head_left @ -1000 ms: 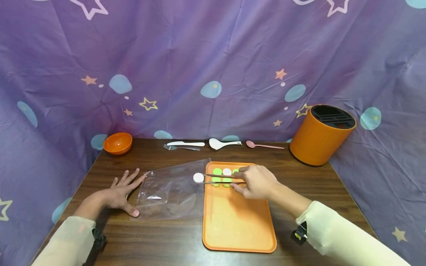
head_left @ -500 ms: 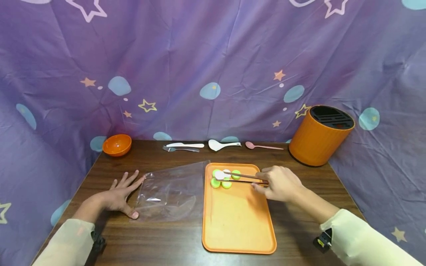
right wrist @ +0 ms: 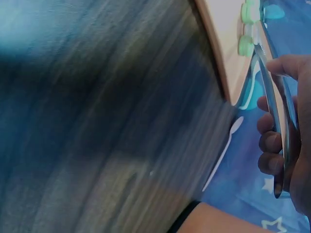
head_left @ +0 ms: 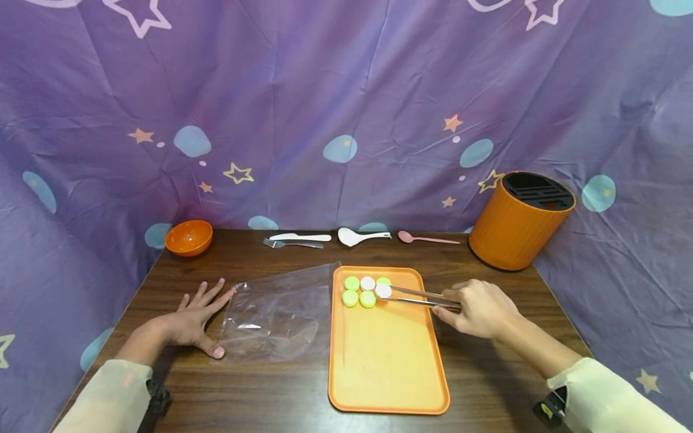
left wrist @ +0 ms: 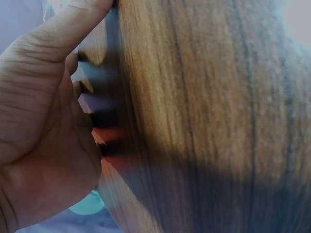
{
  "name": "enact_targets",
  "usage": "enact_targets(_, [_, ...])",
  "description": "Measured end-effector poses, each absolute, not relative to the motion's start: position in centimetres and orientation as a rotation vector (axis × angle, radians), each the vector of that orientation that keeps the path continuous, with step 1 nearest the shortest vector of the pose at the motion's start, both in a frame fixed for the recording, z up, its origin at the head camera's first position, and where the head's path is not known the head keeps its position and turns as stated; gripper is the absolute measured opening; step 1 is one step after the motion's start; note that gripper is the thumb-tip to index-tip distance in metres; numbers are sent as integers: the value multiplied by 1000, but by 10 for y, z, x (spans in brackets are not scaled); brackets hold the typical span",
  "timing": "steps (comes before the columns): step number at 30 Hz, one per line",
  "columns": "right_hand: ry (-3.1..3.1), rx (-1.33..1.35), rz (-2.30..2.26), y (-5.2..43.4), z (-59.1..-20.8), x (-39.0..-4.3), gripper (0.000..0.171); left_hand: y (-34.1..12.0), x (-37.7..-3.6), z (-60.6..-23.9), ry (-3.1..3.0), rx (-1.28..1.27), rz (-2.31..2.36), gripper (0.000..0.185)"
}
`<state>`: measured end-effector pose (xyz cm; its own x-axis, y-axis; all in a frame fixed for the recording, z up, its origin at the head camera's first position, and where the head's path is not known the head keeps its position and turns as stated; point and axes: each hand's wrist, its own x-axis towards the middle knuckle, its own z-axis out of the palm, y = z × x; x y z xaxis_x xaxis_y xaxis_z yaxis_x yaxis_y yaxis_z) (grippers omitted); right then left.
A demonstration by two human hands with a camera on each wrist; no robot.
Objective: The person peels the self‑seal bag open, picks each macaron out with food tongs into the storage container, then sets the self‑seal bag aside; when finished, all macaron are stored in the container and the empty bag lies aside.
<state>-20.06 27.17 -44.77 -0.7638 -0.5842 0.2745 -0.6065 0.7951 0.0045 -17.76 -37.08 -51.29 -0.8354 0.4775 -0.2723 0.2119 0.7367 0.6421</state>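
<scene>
My right hand (head_left: 482, 308) grips a pair of metal tongs (right wrist: 277, 116), fingers curled round both arms. Between the tong tips is a white round piece (head_left: 383, 291), held over the back part of the orange tray (head_left: 387, 367) and partly covering a green round piece. Beside it on the tray sit several green round pieces (head_left: 350, 298) and another white one (head_left: 367, 283), in two short rows. My left hand (head_left: 186, 325) has its fingers spread, with fingertip and thumb at the left edge of a clear plastic bag (head_left: 276, 319) lying flat left of the tray.
Along the back lie a white knife (head_left: 300, 237), a fork (head_left: 295, 244), a white ladle (head_left: 349, 237) and a pink spoon (head_left: 406, 237). An orange bowl (head_left: 189, 239) stands back left. At back right is a tall orange utensil holder (head_left: 517, 225) with a slotted black top.
The right hand has moved right with the tongs, carrying the white piece from over the bag's right edge across to the tray's back right. My left hand has stayed at the bag's edge.
</scene>
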Motion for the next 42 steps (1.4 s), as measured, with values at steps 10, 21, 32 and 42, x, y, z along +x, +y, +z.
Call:
enact_targets(10, [-2725,885,143,280,-454,-193,34,-352,-170,-481,2477,461,776,143])
enact_targets(21, [-2738,907,174,276,-466,-189,30,-362,-172,-494,2459,510,906,142])
enact_targets(32, [-2720,879,163,276,-474,-182,32,-355,-171,-484,2467,456,813,143])
enact_targets(42, [-2603,835,188,296,-477,-170,39,-359,-172,-490,2468,518,862,143])
